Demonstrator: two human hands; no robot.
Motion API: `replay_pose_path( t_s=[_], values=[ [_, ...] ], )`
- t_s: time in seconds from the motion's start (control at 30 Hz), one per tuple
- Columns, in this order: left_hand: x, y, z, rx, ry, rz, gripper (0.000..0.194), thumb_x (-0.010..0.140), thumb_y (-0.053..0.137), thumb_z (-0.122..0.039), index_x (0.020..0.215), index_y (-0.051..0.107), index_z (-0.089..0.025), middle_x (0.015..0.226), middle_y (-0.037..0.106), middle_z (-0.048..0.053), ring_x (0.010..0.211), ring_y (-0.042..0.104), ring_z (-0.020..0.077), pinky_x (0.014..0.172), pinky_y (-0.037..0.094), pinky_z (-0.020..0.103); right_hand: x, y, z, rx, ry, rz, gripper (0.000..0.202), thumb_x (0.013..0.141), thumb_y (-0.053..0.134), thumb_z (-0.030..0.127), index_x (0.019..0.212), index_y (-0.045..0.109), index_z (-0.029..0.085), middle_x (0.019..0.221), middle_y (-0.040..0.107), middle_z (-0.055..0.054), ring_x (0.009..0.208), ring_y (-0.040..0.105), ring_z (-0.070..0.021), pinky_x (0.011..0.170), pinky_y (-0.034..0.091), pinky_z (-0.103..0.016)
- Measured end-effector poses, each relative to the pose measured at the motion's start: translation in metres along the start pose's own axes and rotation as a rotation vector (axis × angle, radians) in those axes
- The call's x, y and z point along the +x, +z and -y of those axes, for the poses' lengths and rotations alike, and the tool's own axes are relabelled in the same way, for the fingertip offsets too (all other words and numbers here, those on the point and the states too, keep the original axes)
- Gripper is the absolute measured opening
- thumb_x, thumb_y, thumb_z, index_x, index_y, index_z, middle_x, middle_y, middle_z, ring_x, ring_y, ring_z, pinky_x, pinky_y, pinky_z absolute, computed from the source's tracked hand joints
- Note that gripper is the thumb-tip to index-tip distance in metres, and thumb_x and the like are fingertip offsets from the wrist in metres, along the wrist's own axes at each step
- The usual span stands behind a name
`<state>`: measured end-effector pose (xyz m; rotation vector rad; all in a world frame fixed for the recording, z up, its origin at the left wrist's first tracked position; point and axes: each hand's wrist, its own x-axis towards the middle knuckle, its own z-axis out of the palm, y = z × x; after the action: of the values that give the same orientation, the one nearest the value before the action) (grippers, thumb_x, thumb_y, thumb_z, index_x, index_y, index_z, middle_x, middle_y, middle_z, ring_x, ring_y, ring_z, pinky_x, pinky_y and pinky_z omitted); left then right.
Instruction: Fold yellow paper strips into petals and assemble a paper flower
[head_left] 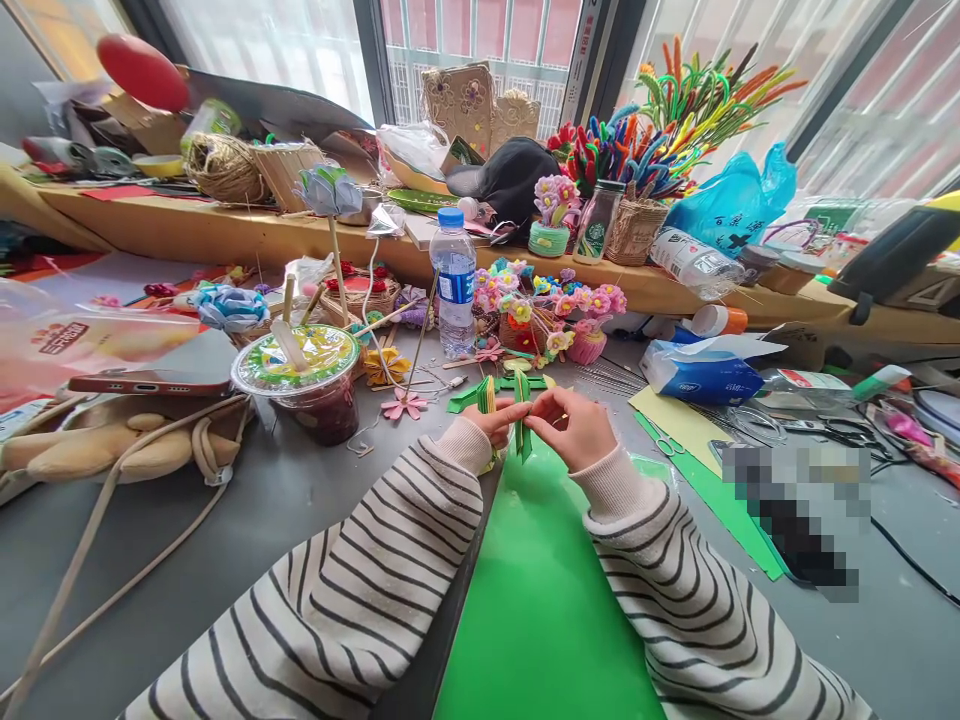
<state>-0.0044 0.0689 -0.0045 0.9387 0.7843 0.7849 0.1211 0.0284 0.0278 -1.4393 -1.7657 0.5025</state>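
Note:
My left hand (495, 420) is closed around a folded green-and-yellow paper piece (523, 425), which stands upright between my hands. From the other side my right hand (576, 425) pinches its edge, thumb and fingertips together. More green folded strips (466, 397) stick out beyond my left hand; whether they join the held piece I cannot tell. Under my hands a glossy green sheet (555, 590) stretches toward me. A pink paper flower (403, 404) lies left of my left hand, near an orange paper flower (386, 366).
A drink cup (319, 400) and a phone (154, 375) are on the left. A water bottle (455, 290) stands ahead, beside small crafted flowers (551, 305). To the right lie scissors (664, 438), a blue tissue pack (701, 370) and green paper (727, 500). A crowded ledge (300, 240) runs behind.

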Motion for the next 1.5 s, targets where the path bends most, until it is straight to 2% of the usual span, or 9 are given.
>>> replay_pose_path(
  t_s=[0.17, 0.3, 0.57, 0.7, 0.87, 1.03, 1.13, 1.33, 1.5],
  values=[
    [0.001, 0.001, 0.000, -0.043, 0.027, -0.058, 0.035, 0.047, 0.068, -0.037, 0.055, 0.042, -0.016, 0.026, 0.024, -0.011, 0.025, 0.018, 0.0012, 0.032, 0.010, 0.018, 0.000, 0.000, -0.003, 0.172, 0.068, 0.012, 0.020, 0.062, 0.057, 0.021, 0.080, 0.050, 0.016, 0.065, 0.059, -0.003, 0.059, 0.056, -0.0123, 0.056, 0.047, -0.025],
    [0.000, 0.002, -0.005, -0.136, 0.057, -0.129, 0.036, 0.045, 0.069, -0.038, 0.060, 0.044, -0.015, 0.025, 0.024, -0.012, 0.024, 0.018, 0.0016, 0.032, 0.010, 0.018, -0.002, 0.002, 0.000, 0.163, 0.082, 0.000, 0.027, 0.060, 0.060, 0.030, 0.081, 0.050, 0.015, 0.070, 0.059, -0.005, 0.063, 0.057, -0.0143, 0.055, 0.048, -0.026],
    [0.000, 0.002, -0.007, -0.305, 0.142, -0.088, 0.040, 0.041, 0.071, -0.037, 0.058, 0.042, -0.016, 0.026, 0.026, -0.012, 0.024, 0.018, 0.0005, 0.031, 0.010, 0.016, -0.006, 0.006, 0.008, 0.137, 0.114, -0.013, 0.020, 0.063, 0.057, 0.033, 0.072, 0.056, 0.015, 0.066, 0.061, -0.005, 0.058, 0.056, -0.0137, 0.050, 0.047, -0.024],
    [-0.001, 0.003, -0.007, -0.261, 0.147, -0.086, 0.042, 0.041, 0.070, -0.038, 0.066, 0.048, -0.013, 0.025, 0.025, -0.013, 0.023, 0.018, 0.0004, 0.031, 0.010, 0.016, -0.004, 0.003, 0.004, 0.167, 0.154, -0.060, 0.019, 0.061, 0.059, 0.033, 0.066, 0.056, 0.016, 0.063, 0.061, -0.004, 0.054, 0.055, -0.0134, 0.050, 0.046, -0.025],
    [-0.003, 0.004, -0.007, -0.199, 0.153, -0.026, 0.044, 0.046, 0.067, -0.040, 0.074, 0.050, -0.012, 0.024, 0.026, -0.012, 0.023, 0.019, 0.0011, 0.031, 0.011, 0.017, -0.002, -0.001, 0.002, 0.150, 0.166, -0.045, 0.015, 0.062, 0.057, 0.031, 0.061, 0.055, 0.016, 0.056, 0.059, -0.003, 0.050, 0.054, -0.0127, 0.049, 0.044, -0.024],
    [-0.002, 0.008, -0.006, -0.184, 0.159, -0.135, 0.045, 0.042, 0.071, -0.036, 0.071, 0.045, -0.013, 0.025, 0.028, -0.013, 0.023, 0.021, 0.0013, 0.031, 0.012, 0.017, -0.005, -0.001, 0.008, -0.008, 0.110, -0.113, 0.016, 0.065, 0.053, 0.030, 0.058, 0.056, 0.017, 0.052, 0.058, -0.001, 0.047, 0.052, -0.0118, 0.049, 0.042, -0.023],
    [-0.003, 0.011, -0.007, -0.176, 0.153, -0.155, 0.044, 0.042, 0.070, -0.034, 0.071, 0.044, -0.014, 0.025, 0.028, -0.013, 0.023, 0.021, 0.0013, 0.032, 0.011, 0.017, -0.005, 0.000, 0.008, -0.069, 0.068, -0.123, 0.017, 0.068, 0.051, 0.030, 0.058, 0.056, 0.017, 0.053, 0.058, -0.001, 0.046, 0.051, -0.0111, 0.048, 0.041, -0.022],
    [-0.004, 0.009, -0.007, -0.157, 0.177, -0.060, 0.043, 0.045, 0.069, -0.037, 0.073, 0.050, -0.010, 0.026, 0.027, -0.012, 0.025, 0.021, 0.0009, 0.034, 0.011, 0.018, -0.004, 0.001, 0.005, -0.264, -0.149, -0.082, 0.017, 0.072, 0.047, 0.027, 0.062, 0.056, 0.017, 0.061, 0.056, -0.002, 0.056, 0.050, -0.0130, 0.053, 0.039, -0.023],
    [-0.001, 0.005, -0.003, -0.141, 0.150, 0.044, 0.038, 0.048, 0.067, -0.039, 0.070, 0.053, -0.011, 0.028, 0.026, -0.011, 0.027, 0.020, 0.0005, 0.034, 0.009, 0.019, -0.006, 0.003, 0.007, -0.425, -0.215, -0.060, 0.018, 0.075, 0.044, 0.025, 0.067, 0.057, 0.017, 0.067, 0.055, -0.004, 0.063, 0.050, -0.0151, 0.057, 0.037, -0.025]
  ],
)
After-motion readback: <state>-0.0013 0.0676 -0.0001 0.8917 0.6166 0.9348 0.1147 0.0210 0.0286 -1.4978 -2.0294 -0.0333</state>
